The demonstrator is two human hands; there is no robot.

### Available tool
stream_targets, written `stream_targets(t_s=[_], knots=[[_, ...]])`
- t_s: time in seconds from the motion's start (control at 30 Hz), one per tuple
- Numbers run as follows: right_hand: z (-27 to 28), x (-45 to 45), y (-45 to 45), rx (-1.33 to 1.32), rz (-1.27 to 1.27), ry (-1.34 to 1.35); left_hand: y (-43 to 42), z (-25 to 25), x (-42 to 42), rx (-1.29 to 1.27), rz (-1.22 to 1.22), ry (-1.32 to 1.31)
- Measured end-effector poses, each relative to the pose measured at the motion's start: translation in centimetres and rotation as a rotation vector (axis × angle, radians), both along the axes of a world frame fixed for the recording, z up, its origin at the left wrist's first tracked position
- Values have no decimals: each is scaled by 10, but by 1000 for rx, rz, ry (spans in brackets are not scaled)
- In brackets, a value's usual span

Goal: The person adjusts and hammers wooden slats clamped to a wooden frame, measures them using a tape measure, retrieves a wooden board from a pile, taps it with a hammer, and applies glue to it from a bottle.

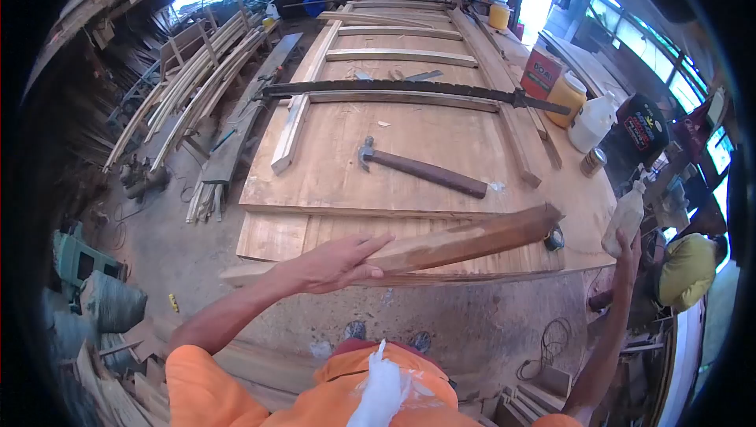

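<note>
My left hand (340, 263) grips a wooden board (465, 240) near its left part, fingers over the top edge. The board is pale at the left and stained darker brown toward its right end, tilted up to the right over the front of the workbench. At the right, my right hand (622, 247) is wrapped round the lower part of a cloudy plastic bottle (628, 211), held near the bench edge. A claw hammer (425, 173) with a wooden handle lies on the wooden panel (315, 183) beyond the board. Beside the board's right end sits a dark tape measure (554, 238).
A long dark bar clamp (394, 88) crosses a wooden frame (402, 56) on the bench. A white jug (592, 123), yellow container (565, 99), red box (542, 70) and small can (593, 162) stand at right. A person in yellow (689, 269) is nearby; lumber (189, 81) lies left.
</note>
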State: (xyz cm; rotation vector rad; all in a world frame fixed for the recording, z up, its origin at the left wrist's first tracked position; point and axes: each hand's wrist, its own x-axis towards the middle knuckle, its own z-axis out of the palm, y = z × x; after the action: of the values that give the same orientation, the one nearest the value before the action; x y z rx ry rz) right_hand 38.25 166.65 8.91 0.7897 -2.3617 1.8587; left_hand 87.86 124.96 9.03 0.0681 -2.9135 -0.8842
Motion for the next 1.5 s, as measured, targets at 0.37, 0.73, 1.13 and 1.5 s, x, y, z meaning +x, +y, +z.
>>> stream_targets(t_s=[0.37,0.73,1.13,1.5], knots=[[33,244,-64,-404,46,-624,-62,-10,129,745,133,-524],[18,351,-67,-410,232,-794,-58,-35,164,1029,-120,-429],[22,391,-88,-517,25,-787,-69,-68,154,1092,-107,-457],[11,399,-70,-516,89,-756,-59,-75,164,978,-49,-413]])
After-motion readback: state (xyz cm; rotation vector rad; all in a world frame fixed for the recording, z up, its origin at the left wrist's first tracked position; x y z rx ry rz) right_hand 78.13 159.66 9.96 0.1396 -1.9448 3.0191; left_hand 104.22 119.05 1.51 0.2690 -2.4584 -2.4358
